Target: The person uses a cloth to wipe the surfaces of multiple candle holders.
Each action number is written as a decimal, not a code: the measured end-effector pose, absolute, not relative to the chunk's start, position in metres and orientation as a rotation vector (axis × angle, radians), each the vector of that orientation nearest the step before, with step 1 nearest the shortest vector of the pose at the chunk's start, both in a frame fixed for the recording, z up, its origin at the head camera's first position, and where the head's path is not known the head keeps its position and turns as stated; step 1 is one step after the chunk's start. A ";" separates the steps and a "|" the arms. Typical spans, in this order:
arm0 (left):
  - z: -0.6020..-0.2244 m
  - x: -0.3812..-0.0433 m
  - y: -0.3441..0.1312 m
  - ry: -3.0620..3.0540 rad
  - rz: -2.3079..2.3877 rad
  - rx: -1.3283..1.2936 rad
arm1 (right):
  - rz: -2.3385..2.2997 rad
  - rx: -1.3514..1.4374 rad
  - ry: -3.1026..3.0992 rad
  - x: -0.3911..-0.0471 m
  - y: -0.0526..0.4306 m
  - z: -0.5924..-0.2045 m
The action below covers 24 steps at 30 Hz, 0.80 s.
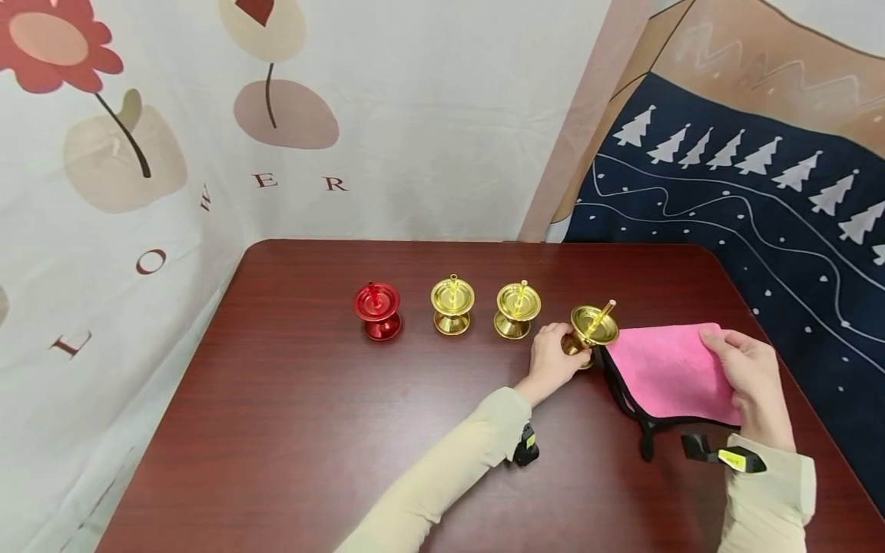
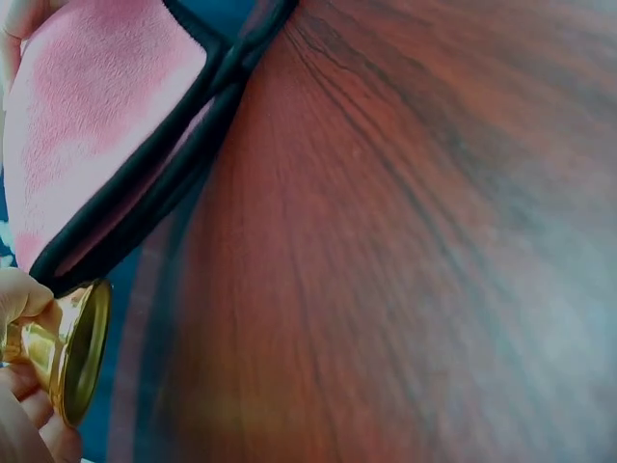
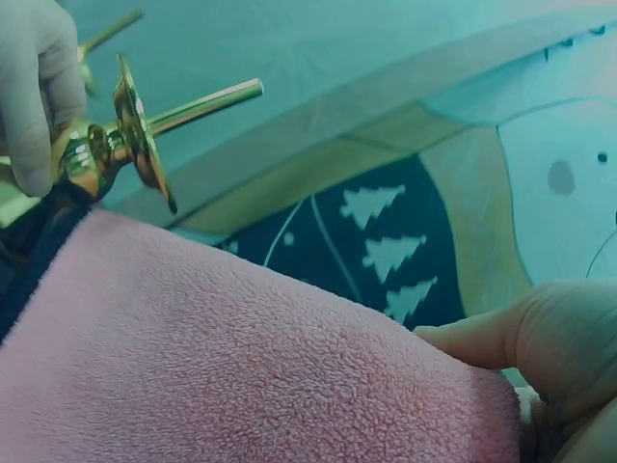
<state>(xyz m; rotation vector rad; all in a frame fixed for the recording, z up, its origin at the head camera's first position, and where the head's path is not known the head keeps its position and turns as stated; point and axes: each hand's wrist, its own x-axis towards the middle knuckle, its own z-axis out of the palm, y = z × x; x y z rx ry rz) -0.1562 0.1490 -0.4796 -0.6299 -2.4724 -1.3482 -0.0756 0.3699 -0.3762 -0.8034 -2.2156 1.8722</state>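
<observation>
My left hand [image 1: 555, 356] grips a shiny gold candle holder [image 1: 594, 326] by its stem. The holder has a shallow dish with a thin upright post, and it tilts to the right; its flared base [image 2: 85, 352] shows in the left wrist view. A pink fuzzy cloth [image 1: 674, 369] with black edging spreads between the hands. My right hand [image 1: 750, 372] pinches its upper right corner, thumb on the near face. The cloth's left corner meets the holder by my left thumb; whether that hand also holds the cloth, I cannot tell.
Left of the held one, two gold candle holders [image 1: 518, 309] [image 1: 452, 304] and a red candle holder [image 1: 377, 311] stand in a row on the dark red-brown table [image 1: 311, 430]. A printed white curtain [image 1: 429, 123] hangs behind, with a navy tree-patterned cloth [image 1: 726, 200] at the right.
</observation>
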 end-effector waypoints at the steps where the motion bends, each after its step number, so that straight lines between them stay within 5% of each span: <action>1: -0.478 -0.155 0.147 -2.470 -1.359 -0.634 | 1.874 -0.792 -2.189 -0.075 0.367 -0.375; 14: -0.447 -0.139 0.120 -2.465 -1.408 -0.750 | 1.872 -0.753 -1.723 -0.062 0.315 -0.360; 24: -0.425 -0.133 0.089 -2.409 -1.476 -0.811 | 1.917 -0.377 -1.392 -0.055 0.267 -0.351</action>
